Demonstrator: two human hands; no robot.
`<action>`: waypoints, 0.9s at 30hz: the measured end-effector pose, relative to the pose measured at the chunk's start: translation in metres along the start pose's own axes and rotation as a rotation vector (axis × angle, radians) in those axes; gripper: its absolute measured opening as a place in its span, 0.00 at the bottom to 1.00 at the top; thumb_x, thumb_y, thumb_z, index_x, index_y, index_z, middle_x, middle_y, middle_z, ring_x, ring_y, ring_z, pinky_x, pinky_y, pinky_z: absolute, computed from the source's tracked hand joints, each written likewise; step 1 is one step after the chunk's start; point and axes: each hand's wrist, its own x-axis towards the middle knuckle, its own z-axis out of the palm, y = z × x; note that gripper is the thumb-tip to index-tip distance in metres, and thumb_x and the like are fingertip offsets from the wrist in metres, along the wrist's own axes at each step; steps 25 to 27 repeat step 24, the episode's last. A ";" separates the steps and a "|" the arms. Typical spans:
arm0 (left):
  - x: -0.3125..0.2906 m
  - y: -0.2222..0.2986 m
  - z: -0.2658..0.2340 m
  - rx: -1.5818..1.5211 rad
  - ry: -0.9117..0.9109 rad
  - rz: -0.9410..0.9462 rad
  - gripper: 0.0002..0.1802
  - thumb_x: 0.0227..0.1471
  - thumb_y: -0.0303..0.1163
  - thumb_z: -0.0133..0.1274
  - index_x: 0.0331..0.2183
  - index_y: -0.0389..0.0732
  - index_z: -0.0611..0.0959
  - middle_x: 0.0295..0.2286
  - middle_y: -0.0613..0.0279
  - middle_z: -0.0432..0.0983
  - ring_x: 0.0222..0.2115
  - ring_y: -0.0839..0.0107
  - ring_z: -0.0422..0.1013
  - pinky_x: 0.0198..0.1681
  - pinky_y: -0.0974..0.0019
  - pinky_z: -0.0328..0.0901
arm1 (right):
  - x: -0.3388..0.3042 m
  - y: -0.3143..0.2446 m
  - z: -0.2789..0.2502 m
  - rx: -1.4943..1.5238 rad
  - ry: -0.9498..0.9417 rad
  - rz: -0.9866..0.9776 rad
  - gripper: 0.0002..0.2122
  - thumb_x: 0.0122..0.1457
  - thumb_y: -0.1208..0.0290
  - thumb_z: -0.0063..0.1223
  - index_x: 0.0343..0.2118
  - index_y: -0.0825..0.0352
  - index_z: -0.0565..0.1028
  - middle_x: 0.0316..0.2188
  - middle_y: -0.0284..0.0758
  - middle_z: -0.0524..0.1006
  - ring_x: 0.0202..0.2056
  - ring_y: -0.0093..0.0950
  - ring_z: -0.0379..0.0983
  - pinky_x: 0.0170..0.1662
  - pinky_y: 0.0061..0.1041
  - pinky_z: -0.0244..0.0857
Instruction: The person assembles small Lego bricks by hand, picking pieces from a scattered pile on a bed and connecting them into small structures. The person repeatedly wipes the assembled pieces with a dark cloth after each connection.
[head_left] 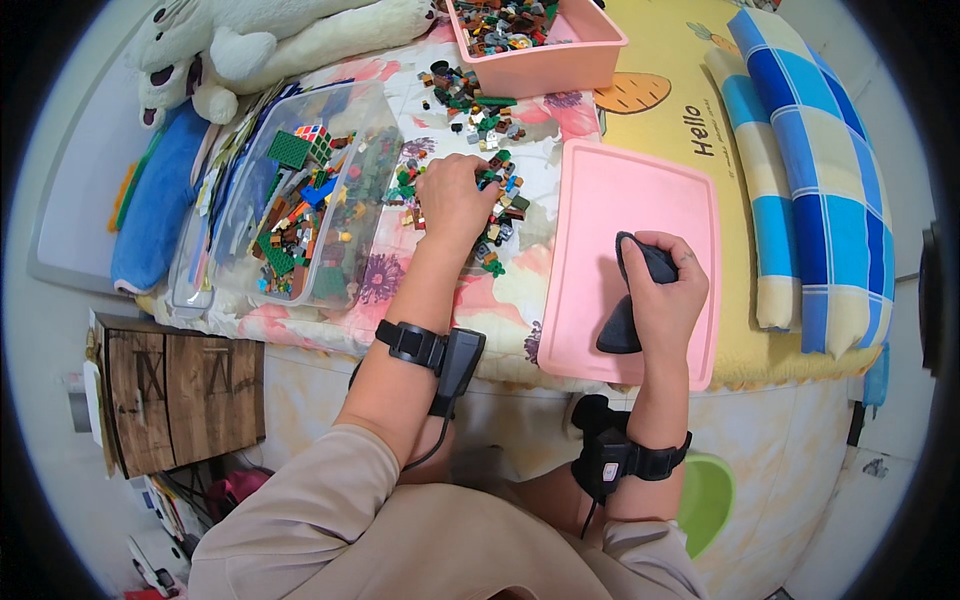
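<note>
My left hand reaches into a loose pile of small toy building bricks on the flowered cloth. Its fingers are curled down among the bricks, and whatever lies between them is hidden. A dark grey cloth is bunched in my right hand, pinched between thumb and fingers. That hand is over a pink plastic lid lying flat, and part of the cloth hangs down onto it.
A pink bin of bricks stands at the far side, with more loose bricks beside it. Leftward is a clear plastic box holding bricks and a puzzle cube. White plush toy and checked pillows flank the bed.
</note>
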 end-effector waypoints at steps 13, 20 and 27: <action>0.005 0.005 0.000 -0.099 0.053 -0.133 0.12 0.41 0.35 0.64 0.33 0.47 0.88 0.29 0.59 0.82 0.32 0.60 0.77 0.42 0.59 0.69 | -0.001 0.004 -0.002 -0.002 0.015 -0.030 0.08 0.49 0.74 0.66 0.30 0.71 0.80 0.29 0.37 0.80 0.32 0.27 0.76 0.40 0.25 0.70; 0.012 0.029 -0.026 -0.929 -0.028 -0.297 0.14 0.58 0.24 0.53 0.46 0.33 0.81 0.36 0.57 0.84 0.38 0.74 0.78 0.39 0.73 0.70 | 0.000 -0.003 -0.006 0.096 0.008 0.047 0.08 0.50 0.72 0.67 0.30 0.71 0.81 0.27 0.35 0.80 0.30 0.23 0.75 0.37 0.23 0.70; -0.008 0.073 -0.043 -1.286 -0.409 -0.409 0.15 0.58 0.24 0.54 0.48 0.32 0.80 0.40 0.55 0.82 0.37 0.75 0.78 0.42 0.72 0.71 | 0.002 -0.005 -0.012 0.378 -0.022 0.158 0.08 0.52 0.70 0.68 0.32 0.68 0.82 0.27 0.33 0.80 0.30 0.22 0.74 0.37 0.21 0.70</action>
